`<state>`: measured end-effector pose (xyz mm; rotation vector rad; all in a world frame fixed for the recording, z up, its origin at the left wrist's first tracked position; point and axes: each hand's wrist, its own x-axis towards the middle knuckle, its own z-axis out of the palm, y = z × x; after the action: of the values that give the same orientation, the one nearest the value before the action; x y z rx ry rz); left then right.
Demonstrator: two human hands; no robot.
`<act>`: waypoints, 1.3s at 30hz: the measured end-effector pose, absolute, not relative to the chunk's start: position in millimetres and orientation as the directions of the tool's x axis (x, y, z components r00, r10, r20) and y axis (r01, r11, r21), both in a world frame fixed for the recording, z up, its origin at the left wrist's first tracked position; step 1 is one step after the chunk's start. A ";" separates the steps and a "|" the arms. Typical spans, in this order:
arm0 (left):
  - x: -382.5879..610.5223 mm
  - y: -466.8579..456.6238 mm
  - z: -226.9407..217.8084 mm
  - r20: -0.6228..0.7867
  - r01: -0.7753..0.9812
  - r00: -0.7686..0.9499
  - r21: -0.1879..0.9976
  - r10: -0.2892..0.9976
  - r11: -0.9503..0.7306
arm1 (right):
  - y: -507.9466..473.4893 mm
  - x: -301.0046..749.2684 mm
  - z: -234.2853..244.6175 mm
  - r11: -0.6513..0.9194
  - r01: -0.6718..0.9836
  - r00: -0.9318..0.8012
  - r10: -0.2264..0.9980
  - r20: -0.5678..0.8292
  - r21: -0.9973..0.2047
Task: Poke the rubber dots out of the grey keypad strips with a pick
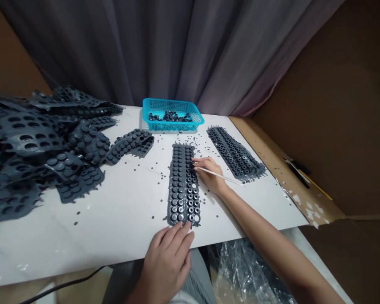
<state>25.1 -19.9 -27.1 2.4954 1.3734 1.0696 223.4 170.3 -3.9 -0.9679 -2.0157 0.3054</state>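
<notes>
A dark grey rubber sheet (pixel 179 181) of round moulded cups lies lengthwise in front of me on the white table. Some cups in its right-hand rows show dark rings, and two show white holes. My right hand (pixel 211 174) rests over the upper right rows, its fingers closed around a thin white stick (pixel 220 174) that slants back past the wrist. The fingertips hide the stick's working end. At the sheet's near end lies my left hand (pixel 171 253), fingers stretched out and touching the bottom edge.
A second rubber sheet (pixel 236 152) lies to the right. Behind stands a turquoise basket (pixel 174 126) with small dark pieces inside. Many similar sheets form a heap (pixel 50 143) at the left. Small dark discs are scattered over the table (pixel 120 232). Pens (pixel 297 172) lie on the cardboard at right.
</notes>
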 end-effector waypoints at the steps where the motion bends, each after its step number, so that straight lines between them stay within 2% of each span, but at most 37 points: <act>1: 25.3 -20.0 -27.2 0.528 0.705 0.344 0.401 0.776 -0.585 | 168.8 221.9 -2.9 0.674 0.499 -0.352 0.732 0.584 -0.544; 9: 25.3 -21.1 -29.7 0.520 0.703 0.342 0.411 0.783 -0.580 | 172.1 219.8 -4.1 0.645 0.497 -0.382 0.764 0.521 -0.581; 16: 25.8 -19.7 -27.4 0.540 0.689 0.334 0.420 0.773 -0.591 | 171.7 220.4 -5.3 0.655 0.474 -0.374 0.755 0.539 -0.589; 19: 25.8 -19.4 -27.6 0.531 0.695 0.334 0.420 0.779 -0.584 | 174.2 221.8 -7.5 0.678 0.522 -0.415 0.732 0.541 -0.517; 24: 25.2 -19.4 -27.5 0.534 0.693 0.336 0.417 0.776 -0.587 | 188.5 229.6 -11.6 0.711 0.638 -0.520 0.682 0.515 -0.297; 26: 25.2 -19.1 -26.9 0.537 0.688 0.335 0.422 0.774 -0.590 | 193.9 231.8 -11.3 0.687 0.669 -0.477 0.689 0.546 -0.282; 28: 25.3 -18.7 -26.5 0.543 0.683 0.335 0.422 0.770 -0.595 | 195.6 231.7 -9.7 0.643 0.697 -0.378 0.706 0.599 -0.317; 31: 25.5 -18.0 -26.6 0.560 0.685 0.331 0.412 0.760 -0.602 | 191.0 227.5 -6.6 0.623 0.633 -0.257 0.729 0.634 -0.459; 34: 25.8 -17.7 -27.2 0.567 0.689 0.326 0.406 0.757 -0.600 | 183.9 223.3 -4.9 0.650 0.475 -0.299 0.754 0.585 -0.594; 39: 27.0 -17.3 -26.0 0.581 0.693 0.313 0.401 0.751 -0.599 | 181.8 221.4 -5.4 0.644 0.425 -0.347 0.765 0.543 -0.636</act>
<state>27.0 -17.3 -26.0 2.4820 1.3688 1.1662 221.4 181.8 -5.4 -0.9303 -1.9860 0.4889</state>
